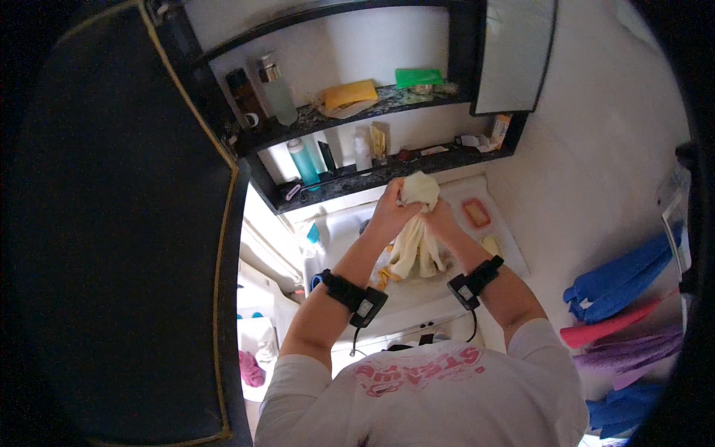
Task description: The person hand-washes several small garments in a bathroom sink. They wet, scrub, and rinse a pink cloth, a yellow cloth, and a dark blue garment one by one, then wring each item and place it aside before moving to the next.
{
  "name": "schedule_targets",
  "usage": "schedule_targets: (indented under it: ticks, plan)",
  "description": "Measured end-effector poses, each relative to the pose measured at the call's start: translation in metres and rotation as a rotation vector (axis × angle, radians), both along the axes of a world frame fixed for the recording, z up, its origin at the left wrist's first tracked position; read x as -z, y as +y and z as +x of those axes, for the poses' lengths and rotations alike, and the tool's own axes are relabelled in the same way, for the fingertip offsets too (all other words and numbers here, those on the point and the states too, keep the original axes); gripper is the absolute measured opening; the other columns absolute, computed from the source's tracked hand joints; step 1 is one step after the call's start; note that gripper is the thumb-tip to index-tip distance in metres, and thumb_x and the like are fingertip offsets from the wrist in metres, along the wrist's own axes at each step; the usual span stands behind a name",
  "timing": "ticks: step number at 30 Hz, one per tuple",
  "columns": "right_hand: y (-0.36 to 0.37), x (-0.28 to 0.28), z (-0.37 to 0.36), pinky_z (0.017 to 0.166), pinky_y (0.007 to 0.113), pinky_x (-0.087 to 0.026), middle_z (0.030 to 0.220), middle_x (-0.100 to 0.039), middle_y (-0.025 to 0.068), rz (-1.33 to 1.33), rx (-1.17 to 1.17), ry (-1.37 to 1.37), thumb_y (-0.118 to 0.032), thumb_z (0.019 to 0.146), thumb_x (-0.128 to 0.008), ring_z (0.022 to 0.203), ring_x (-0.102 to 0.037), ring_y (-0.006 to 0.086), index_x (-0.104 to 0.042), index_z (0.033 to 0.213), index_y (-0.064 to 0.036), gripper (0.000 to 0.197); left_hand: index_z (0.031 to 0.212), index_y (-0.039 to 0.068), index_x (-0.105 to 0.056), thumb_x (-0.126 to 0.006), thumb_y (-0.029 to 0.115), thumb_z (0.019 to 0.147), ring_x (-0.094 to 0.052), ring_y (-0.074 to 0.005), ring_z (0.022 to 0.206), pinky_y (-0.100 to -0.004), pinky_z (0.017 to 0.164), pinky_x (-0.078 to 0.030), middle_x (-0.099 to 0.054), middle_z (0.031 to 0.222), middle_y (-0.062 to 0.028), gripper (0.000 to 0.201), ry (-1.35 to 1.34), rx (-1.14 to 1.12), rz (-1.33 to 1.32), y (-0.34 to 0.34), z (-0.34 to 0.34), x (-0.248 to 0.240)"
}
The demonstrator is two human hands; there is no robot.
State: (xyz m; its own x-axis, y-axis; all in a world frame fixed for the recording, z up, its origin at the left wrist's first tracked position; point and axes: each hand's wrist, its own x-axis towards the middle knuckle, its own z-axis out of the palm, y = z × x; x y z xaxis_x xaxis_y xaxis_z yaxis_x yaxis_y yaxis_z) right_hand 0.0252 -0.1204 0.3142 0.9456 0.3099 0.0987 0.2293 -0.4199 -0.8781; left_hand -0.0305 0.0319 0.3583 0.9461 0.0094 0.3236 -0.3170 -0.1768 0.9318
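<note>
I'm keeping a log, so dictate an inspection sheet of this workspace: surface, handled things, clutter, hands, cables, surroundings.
Surface: glossy white washbasin, with things on its ledge.
Handled things: soft cream cloth, bunched at the top, folds hanging over the basin.
Clutter: red-rimmed rectangular dish and pale yellow block right of the cloth; tall teal bottle on the lower shelf.
Hands: left hand and right hand both grip the cloth.
Cables: thin black cable hanging from the boxy black right-forearm module; another on the left.
Surroundings: black-edged stone-patterned shelves ahead; fluffy blue towel at right.
</note>
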Motion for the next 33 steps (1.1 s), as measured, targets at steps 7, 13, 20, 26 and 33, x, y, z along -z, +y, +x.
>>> schedule_targets:
  ticks: [7,13,20,26,33]
  plan:
    - [0.022,-0.109,0.022,0.078,0.036,-0.05,0.102,-0.064,0.0141,0.089,0.064,-0.237,-0.014,0.077,-0.066,0.093,-0.062,0.0268,-0.056,0.109,-0.0033,0.036,0.142,0.004,0.014,-0.084,0.057,0.046,-0.002,-0.0411,0.137,-0.0514,0.108,-0.015,0.005,0.147,-0.0263,0.146,0.35,-0.271,0.575,0.006,-0.043,0.127]
    - [0.048,-0.237,-0.021,0.072,0.035,-0.052,0.099,-0.064,0.0073,0.343,0.125,-0.204,-0.013,0.08,-0.067,0.089,-0.062,0.0219,-0.056,0.11,-0.0043,0.033,0.142,0.003,0.011,-0.084,0.055,0.043,-0.001,-0.0396,0.138,-0.059,0.105,-0.014,0.005,0.148,-0.0264,0.147,0.462,-0.416,0.445,-0.038,-0.059,0.169]
    - [0.017,-0.301,-0.06,0.07,0.037,-0.054,0.096,-0.063,0.009,0.581,-0.069,-0.214,-0.018,0.079,-0.071,0.086,-0.062,0.0234,-0.052,0.111,-0.0024,0.04,0.143,0.006,-0.009,-0.08,0.044,0.056,-0.026,-0.0368,0.132,-0.0592,0.105,-0.013,-0.029,0.142,-0.0217,0.119,0.104,-0.803,0.208,-0.065,-0.026,0.134]
    - [-0.069,-0.278,-0.018,0.092,0.035,-0.045,0.11,-0.056,0.0093,0.531,0.204,-0.041,-0.028,0.077,-0.074,0.103,-0.054,0.0229,-0.051,0.115,-0.0038,0.051,0.107,0.005,-0.058,-0.074,0.025,0.067,-0.062,-0.0352,0.087,-0.0386,0.078,-0.048,-0.067,0.089,-0.015,0.047,0.119,-0.568,-0.112,-0.008,0.023,0.144]
    - [-0.177,-0.012,0.038,0.084,0.036,-0.048,0.11,-0.057,0.0067,0.402,0.093,0.617,-0.032,0.087,-0.06,0.104,-0.055,0.0205,-0.051,0.117,-0.005,0.041,0.106,0.002,-0.058,-0.065,0.005,0.071,-0.065,-0.027,0.089,-0.034,0.077,-0.049,-0.067,0.095,-0.014,0.035,0.066,-0.508,-0.171,-0.001,0.02,0.057]
